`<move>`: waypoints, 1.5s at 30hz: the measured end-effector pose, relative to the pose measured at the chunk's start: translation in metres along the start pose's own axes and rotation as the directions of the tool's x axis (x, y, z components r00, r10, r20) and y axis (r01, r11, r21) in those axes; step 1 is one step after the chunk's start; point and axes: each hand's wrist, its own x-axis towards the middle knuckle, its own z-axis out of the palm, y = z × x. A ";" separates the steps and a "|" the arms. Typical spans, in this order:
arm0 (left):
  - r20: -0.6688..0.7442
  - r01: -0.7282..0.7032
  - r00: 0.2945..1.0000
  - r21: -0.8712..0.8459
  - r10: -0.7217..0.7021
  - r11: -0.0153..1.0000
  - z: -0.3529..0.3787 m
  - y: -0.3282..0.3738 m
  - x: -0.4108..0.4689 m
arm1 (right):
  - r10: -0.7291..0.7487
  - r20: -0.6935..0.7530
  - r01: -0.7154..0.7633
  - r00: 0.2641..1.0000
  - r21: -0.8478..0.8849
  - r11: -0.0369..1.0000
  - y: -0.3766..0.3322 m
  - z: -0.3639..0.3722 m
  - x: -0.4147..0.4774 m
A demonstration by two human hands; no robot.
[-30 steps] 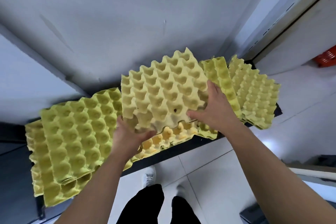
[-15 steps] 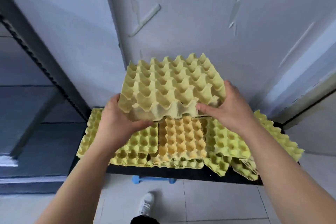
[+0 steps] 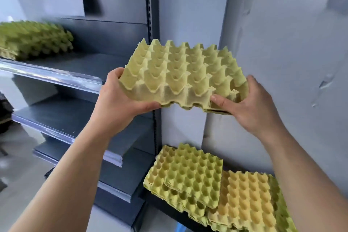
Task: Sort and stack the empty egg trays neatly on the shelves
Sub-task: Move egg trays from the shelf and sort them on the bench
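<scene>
**A:** Where's the egg tray [image 3: 184,73] at this moment?

**B:** Raised in the air in front of the grey wall [image 3: 282,43], between the shelving and the low black ledge [image 3: 162,208]. Only the two hands carry it. The left hand [image 3: 120,100] is curled round its near left corner, thumb along the underside of the near edge. The right hand [image 3: 252,103] clamps the near right corner, thumb pressed on the rim and fingers wrapped round the side.

**A:** What worries you from here?

**B:** It's held only along the near edge, so the far edge hangs free. I'd guess moulded pulp like that flexes, and a hard pinch could crush the rim. There's also the clear rail [image 3: 50,75] along the front edge of the shelf [image 3: 75,66]. A low approach could snag the tray on it.

**A:** And the stack [image 3: 35,39] up there?

**B:** It sits toward the left end of that shelf, blurred from where I stand. If the cups don't line up with it, the tray will likely ride crooked instead of nesting.

**A:** How does the tray itself look?

**B:** Pale yellow-green, peaks up, with rows of empty cups. The near right edge seems to show a second layer, so it may be more than one nested together; I can't tell. More loose trays [image 3: 188,173] lie overlapping on the ledge, among them an orange tray [image 3: 244,194].
</scene>
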 end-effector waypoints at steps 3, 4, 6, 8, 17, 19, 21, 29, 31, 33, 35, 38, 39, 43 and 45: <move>-0.081 -0.009 0.997 0.034 0.011 0.999 -0.059 -0.013 0.015 | -0.070 0.016 0.069 0.997 0.066 0.995 -0.055 0.033 0.012; -0.103 -0.010 0.995 0.044 0.014 0.999 -0.079 -0.018 0.019 | -0.084 0.021 0.082 0.996 0.077 0.994 -0.072 0.046 0.015; -0.145 0.002 0.989 0.046 0.005 0.999 -0.118 -0.031 0.027 | -0.107 0.034 0.104 0.994 0.082 0.991 -0.105 0.075 0.020; -0.176 0.017 0.984 0.052 -0.008 0.999 -0.156 -0.047 0.035 | -0.125 0.055 0.119 0.991 0.099 0.988 -0.136 0.107 0.024; -0.261 0.097 0.962 0.079 -0.074 0.992 -0.306 -0.122 0.083 | -0.182 0.142 0.165 0.973 0.127 0.978 -0.261 0.248 0.053; -0.270 0.113 0.959 0.069 -0.090 0.991 -0.329 -0.141 0.098 | -0.199 0.166 0.182 0.966 0.113 0.977 -0.282 0.278 0.065; -0.275 0.137 0.955 0.068 -0.113 0.988 -0.350 -0.161 0.116 | -0.213 0.177 0.197 0.961 0.103 0.975 -0.301 0.308 0.077; -0.300 0.153 0.944 0.032 -0.137 0.988 -0.422 -0.234 0.211 | -0.234 0.186 0.223 0.954 0.078 0.972 -0.366 0.418 0.147; -0.317 0.145 0.939 0.025 -0.130 0.989 -0.441 -0.250 0.237 | -0.249 0.175 0.240 0.952 0.074 0.968 -0.384 0.445 0.167; -0.330 0.136 0.936 0.016 -0.123 0.991 -0.459 -0.266 0.261 | -0.260 0.169 0.253 0.951 0.066 0.965 -0.401 0.471 0.186; -0.334 0.122 0.936 0.003 -0.114 0.992 -0.476 -0.283 0.283 | -0.269 0.162 0.263 0.949 0.060 0.963 -0.417 0.496 0.202; -0.330 0.114 0.938 0.013 -0.103 0.993 -0.497 -0.308 0.315 | -0.274 0.139 0.269 0.952 0.052 0.962 -0.436 0.529 0.221; -0.327 0.111 0.940 0.018 -0.099 0.994 -0.504 -0.317 0.326 | -0.274 0.132 0.270 0.953 0.047 0.962 -0.442 0.541 0.227; -0.300 0.107 0.950 0.073 -0.080 0.992 -0.533 -0.350 0.375 | -0.234 0.108 0.232 0.966 0.026 0.972 -0.463 0.585 0.249; -0.266 0.090 0.962 0.090 -0.064 0.992 -0.546 -0.369 0.400 | -0.205 0.082 0.206 0.975 0.002 0.979 -0.474 0.608 0.257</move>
